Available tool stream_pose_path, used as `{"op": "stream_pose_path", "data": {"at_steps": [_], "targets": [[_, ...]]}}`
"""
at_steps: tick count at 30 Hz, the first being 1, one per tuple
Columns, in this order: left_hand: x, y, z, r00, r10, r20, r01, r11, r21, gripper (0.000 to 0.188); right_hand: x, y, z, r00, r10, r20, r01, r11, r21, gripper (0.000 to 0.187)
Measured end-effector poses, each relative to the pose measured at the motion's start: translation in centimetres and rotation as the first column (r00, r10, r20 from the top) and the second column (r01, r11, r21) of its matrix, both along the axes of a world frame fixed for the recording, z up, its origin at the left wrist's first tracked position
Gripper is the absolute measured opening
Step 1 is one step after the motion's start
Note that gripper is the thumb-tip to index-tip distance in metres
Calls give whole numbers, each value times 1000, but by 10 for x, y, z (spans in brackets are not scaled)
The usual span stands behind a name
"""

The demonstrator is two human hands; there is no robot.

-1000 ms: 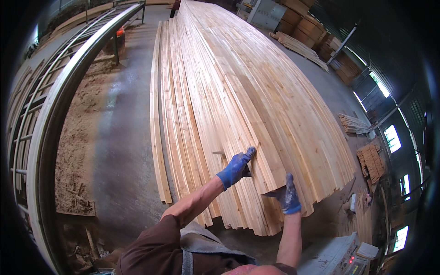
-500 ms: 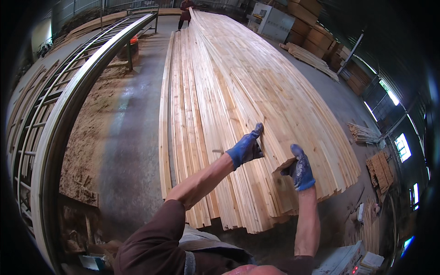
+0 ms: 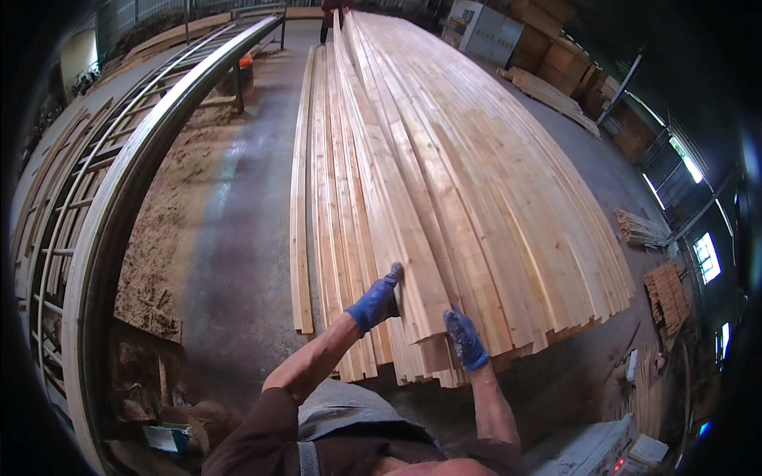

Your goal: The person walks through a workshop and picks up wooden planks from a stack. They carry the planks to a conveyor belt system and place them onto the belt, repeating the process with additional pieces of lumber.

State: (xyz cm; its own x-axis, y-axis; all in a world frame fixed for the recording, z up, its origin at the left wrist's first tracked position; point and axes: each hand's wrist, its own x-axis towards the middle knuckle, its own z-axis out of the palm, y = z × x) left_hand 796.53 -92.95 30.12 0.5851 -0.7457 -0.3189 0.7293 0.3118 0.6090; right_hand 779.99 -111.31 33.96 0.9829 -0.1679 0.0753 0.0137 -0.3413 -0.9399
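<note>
A long pale wooden board (image 3: 424, 297) lies between my hands, its near end raised over the stack. My left hand (image 3: 376, 302), in a blue glove, grips the board's left edge with the thumb up. On the other edge, close to the end, my right hand (image 3: 466, 339) is closed in a matching glove; its fingers go out of sight under the wood. Many similar boards (image 3: 548, 246) spread out on the right, while narrower strips (image 3: 324, 182) lie to the left. A person (image 3: 332, 17) stands at the far end of the boards.
To the left runs a long metal roller frame (image 3: 151, 135), with sawdust (image 3: 171, 226) heaped beside it. A light-coloured cabinet (image 3: 490, 33) and brown stacks (image 3: 556, 57) stand at the far right. Near the lower right is a grey machine (image 3: 583, 456) with red lights.
Both hands have come down and leftward, from apart over the stack to either side of one board. That board's near end is now lifted and shifted left.
</note>
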Motion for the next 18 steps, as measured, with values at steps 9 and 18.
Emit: {"op": "stream_pose_path", "data": {"at_steps": [9,18], "targets": [[0,-37,-189,950,112,-290,-120,993,-9,95,-11,-12,-48,980,-196,44,131,455,-881,45],[-6,-90,-235,952,23,-305,-8,999,50,96,-13,-22,-47,989,-143,39,121,625,-772,49]]}}
